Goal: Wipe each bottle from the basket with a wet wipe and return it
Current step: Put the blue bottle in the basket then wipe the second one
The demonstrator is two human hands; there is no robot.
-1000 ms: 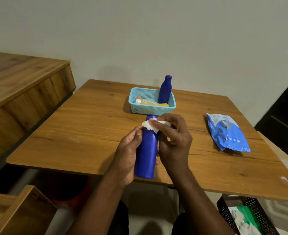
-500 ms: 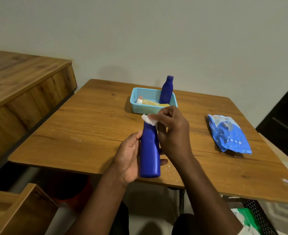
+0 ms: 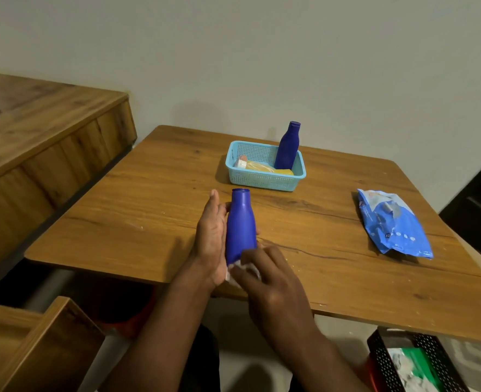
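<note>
Here, each line covered one part of the scene.
Held bottle: a dark blue bottle sat in the lower middle of the frame, above the near edge of the worktop, its neck pointing toward the top of the frame.
Left hand: the left hand cradled the bottle from the left, palm against its side, fingers reaching up along the body and behind it.
Right hand: the right hand was closed on a white wet wipe and pressed it against the bottle's lower end.
Wipe: only a small crumpled part showed between the two hands; the rest was hidden under the right hand's fingers.
Basket: a light blue mesh basket stood on the worktop in the upper middle of the frame, apart from the hands.
Basket contents: a second dark blue bottle stood upright at the basket's right end; a yellow bottle with a white cap lay flat beside it.
Wipe pack: a blue wet-wipe pack lay on the worktop at the right of the frame, well apart from the basket.
Lower right: a black perforated bin sat below the worktop edge.
</note>
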